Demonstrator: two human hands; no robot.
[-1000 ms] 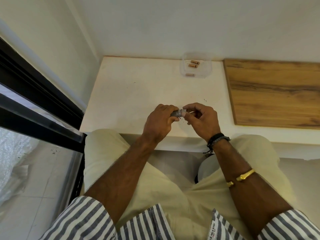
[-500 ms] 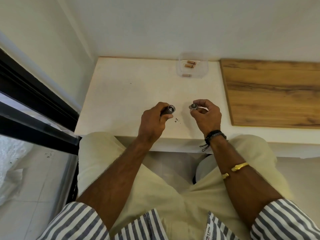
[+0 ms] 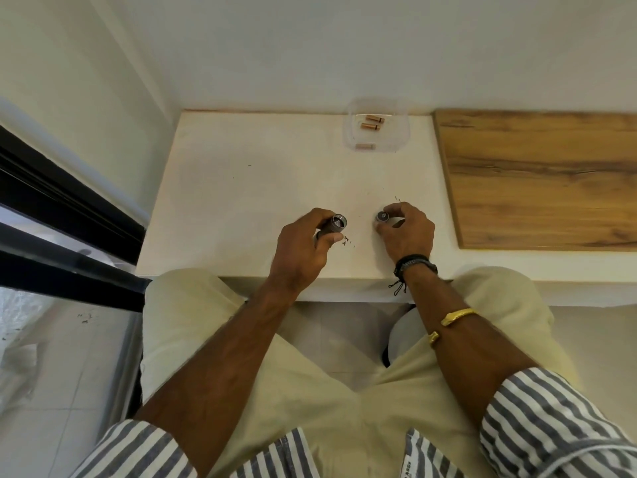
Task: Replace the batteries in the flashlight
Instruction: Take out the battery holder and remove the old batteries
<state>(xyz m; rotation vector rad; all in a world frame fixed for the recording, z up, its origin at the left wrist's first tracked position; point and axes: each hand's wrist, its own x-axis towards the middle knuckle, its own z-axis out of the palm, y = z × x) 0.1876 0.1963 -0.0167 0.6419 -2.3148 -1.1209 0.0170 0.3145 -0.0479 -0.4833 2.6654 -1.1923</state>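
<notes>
My left hand (image 3: 303, 251) grips the dark flashlight body (image 3: 333, 225), whose open end faces right and up over the white table (image 3: 248, 188). A short gap to the right, my right hand (image 3: 406, 232) pinches the small round flashlight cap (image 3: 382, 216) between its fingertips, just above the table. The two parts are apart. At the back of the table a clear plastic container (image 3: 396, 139) holds three copper-coloured batteries (image 3: 371, 126). Most of the flashlight body is hidden inside my left fist.
A wooden board (image 3: 537, 177) lies on the table's right part. White walls stand behind and to the left. A black window frame (image 3: 58, 215) runs along the left. My knees in beige trousers sit under the table's front edge (image 3: 344, 288).
One second ago both hands held the flashlight together at its joint. The cap has come off and the hands have moved apart, the right one carrying the cap to the right.
</notes>
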